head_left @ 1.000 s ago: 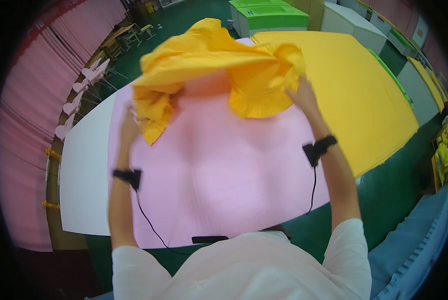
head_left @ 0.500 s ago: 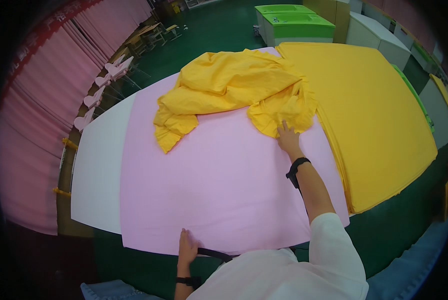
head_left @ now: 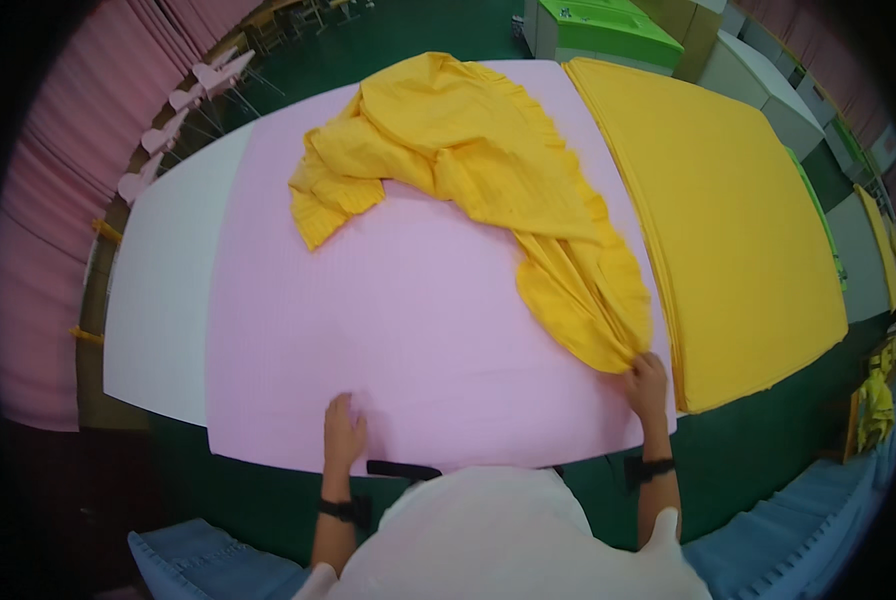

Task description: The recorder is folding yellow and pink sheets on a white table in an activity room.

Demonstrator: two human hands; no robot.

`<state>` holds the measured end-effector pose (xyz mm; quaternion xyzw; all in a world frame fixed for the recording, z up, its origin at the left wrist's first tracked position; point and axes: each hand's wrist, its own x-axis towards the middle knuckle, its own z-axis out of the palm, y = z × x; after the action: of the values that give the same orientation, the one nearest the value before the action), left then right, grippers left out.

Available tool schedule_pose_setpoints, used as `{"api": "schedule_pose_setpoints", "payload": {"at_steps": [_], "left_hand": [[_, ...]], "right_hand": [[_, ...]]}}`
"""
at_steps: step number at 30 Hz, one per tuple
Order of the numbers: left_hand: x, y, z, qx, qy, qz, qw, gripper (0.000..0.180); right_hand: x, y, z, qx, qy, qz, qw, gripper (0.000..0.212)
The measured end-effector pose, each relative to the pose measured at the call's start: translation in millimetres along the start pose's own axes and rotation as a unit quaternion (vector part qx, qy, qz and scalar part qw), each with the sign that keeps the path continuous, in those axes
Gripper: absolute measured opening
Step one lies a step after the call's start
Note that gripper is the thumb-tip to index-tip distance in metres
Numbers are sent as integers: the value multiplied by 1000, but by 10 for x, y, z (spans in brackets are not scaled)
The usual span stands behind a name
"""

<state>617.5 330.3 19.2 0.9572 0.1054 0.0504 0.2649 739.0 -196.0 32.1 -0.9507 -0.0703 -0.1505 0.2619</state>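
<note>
A crumpled yellow cloth with a ruffled edge (head_left: 498,140) lies across the far part of a smooth pink sheet (head_left: 398,320). One end of it is drawn out toward me along the right side. My right hand (head_left: 648,385) pinches the ruffled corner of that end, just above the pink surface near its right front. Near the front edge, left of the middle, my left hand (head_left: 344,430) is over the pink sheet with its fingers stretched out and nothing in them. Both wrists wear black straps.
A stack of folded yellow cloth (head_left: 738,250) covers the table's right part. White surface (head_left: 168,270) shows at the left. Beyond stand green-topped units (head_left: 608,35) and pale cabinets (head_left: 758,80). Pink chairs (head_left: 153,140) and a pink curtain (head_left: 58,250) line the left.
My right hand has taken hold of the yellow cloth's corner and pulled it toward me, stretching out its right end. My left hand stays near the front edge. The view has shifted.
</note>
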Motion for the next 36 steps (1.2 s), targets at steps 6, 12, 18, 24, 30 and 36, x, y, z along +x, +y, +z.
{"api": "schedule_pose_setpoints", "payload": {"at_steps": [6,12,18,24,30,36], "left_hand": [[784,351,-105,3,19,136,991,43],[1081,479,94,-34,-37,141,989,44],[632,343,502,24,-126,167,978,56],[587,61,524,-64,-179,205,960,67],[615,51,599,-40,-208,182,960,71],[637,68,639,0,-202,164,965,73]], "right_hand": [[-544,491,-1293,-378,212,122,893,19],[-359,-205,-887,-14,89,240,967,25],[-272,-398,574,-138,-43,29,989,60],[503,-385,976,-202,-86,86,972,71],[1180,103,1302,-205,-114,182,955,63],[1349,149,1297,-203,-114,249,940,55]]}}
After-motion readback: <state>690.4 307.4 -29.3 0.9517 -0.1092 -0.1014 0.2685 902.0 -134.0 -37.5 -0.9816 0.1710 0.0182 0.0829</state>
